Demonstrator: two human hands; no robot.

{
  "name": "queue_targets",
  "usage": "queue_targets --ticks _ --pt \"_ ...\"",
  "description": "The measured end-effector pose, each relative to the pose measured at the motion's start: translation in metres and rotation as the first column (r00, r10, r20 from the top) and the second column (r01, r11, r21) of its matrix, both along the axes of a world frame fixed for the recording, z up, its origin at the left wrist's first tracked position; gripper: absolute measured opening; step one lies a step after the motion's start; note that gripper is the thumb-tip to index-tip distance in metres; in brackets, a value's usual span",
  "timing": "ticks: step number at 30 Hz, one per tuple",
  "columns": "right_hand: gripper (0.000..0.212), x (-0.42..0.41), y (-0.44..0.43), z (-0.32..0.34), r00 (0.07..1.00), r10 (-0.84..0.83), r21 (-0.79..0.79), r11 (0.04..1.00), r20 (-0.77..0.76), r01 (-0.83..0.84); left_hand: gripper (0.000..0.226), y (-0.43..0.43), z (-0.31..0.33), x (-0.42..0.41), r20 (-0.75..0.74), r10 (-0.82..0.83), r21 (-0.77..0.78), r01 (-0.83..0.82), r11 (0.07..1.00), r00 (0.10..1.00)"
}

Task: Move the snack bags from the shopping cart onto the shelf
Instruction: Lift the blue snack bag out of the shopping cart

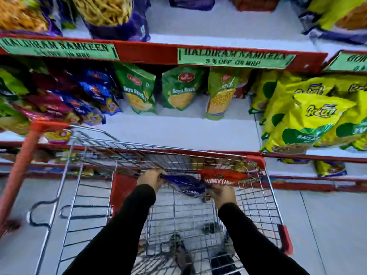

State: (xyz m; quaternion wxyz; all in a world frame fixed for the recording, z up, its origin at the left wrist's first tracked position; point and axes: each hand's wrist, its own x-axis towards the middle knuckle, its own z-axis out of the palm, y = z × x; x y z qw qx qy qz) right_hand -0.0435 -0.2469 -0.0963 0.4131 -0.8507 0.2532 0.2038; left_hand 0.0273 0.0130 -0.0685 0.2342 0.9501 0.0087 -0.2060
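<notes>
Both my arms, in black sleeves, reach down into the wire shopping cart [198, 151]. My left hand [152, 178] grips the top edge of a blue snack bag [184, 184]. My right hand [223, 194] holds the lower edge of a red snack bag [220, 175], which sits against the cart's far wall, touching the blue one. The white shelf [178, 132] straight ahead has a bare stretch in front of two green Soya Sticks bags [139, 90].
Yellow bags [309, 116] crowd the shelf at right, blue and maroon bags [79, 100] at left. Above, a red shelf edge carries green price labels [234, 58]. The cart's red handle [21, 163] stands at left. Lower shelves hold more packets.
</notes>
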Motion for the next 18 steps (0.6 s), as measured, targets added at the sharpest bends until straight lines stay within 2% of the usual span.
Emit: queue_targets --ticks 1,2,5,8,12,14,16,18 --pt "0.021 0.000 -0.001 0.005 1.000 -0.019 -0.021 1.000 0.023 0.020 0.022 0.001 0.000 -0.002 -0.014 0.013 -0.055 -0.013 0.998 1.000" --pt "0.018 -0.002 -0.001 0.012 0.994 -0.086 0.029 0.996 0.061 0.085 0.020 0.003 0.002 -0.006 -0.002 0.023 -0.103 -0.023 0.994 1.000" --pt "0.003 -0.012 0.000 0.043 0.975 -0.119 0.106 0.989 0.189 0.100 0.018 0.005 0.013 -0.021 0.116 0.102 -0.221 -0.074 0.972 0.988" --pt "0.026 -0.018 -0.004 0.079 0.930 -0.116 0.159 0.985 0.348 0.063 0.019 0.000 0.040 -0.037 0.227 0.249 -0.374 -0.152 0.915 0.942" --pt "0.033 -0.019 -0.009 0.133 0.845 -0.196 0.264 0.962 0.498 0.067 0.019 -0.013 0.094 -0.051 0.149 0.495 -0.642 -0.297 0.707 0.856" --pt "0.028 -0.015 -0.013 0.162 0.787 -0.246 0.350 0.936 0.566 0.040 0.017 -0.021 0.127 -0.051 0.156 0.543 -0.737 -0.269 0.620 0.825" --pt "0.018 -0.007 -0.015 0.196 0.720 -0.271 0.399 0.917 0.638 -0.008 0.024 -0.027 0.161 -0.044 0.205 0.571 -0.792 -0.207 0.574 0.795" --pt "0.012 0.001 -0.018 0.235 0.642 -0.301 0.444 0.893 0.705 -0.069 0.018 -0.033 0.202 -0.037 0.259 0.586 -0.837 -0.125 0.533 0.768"
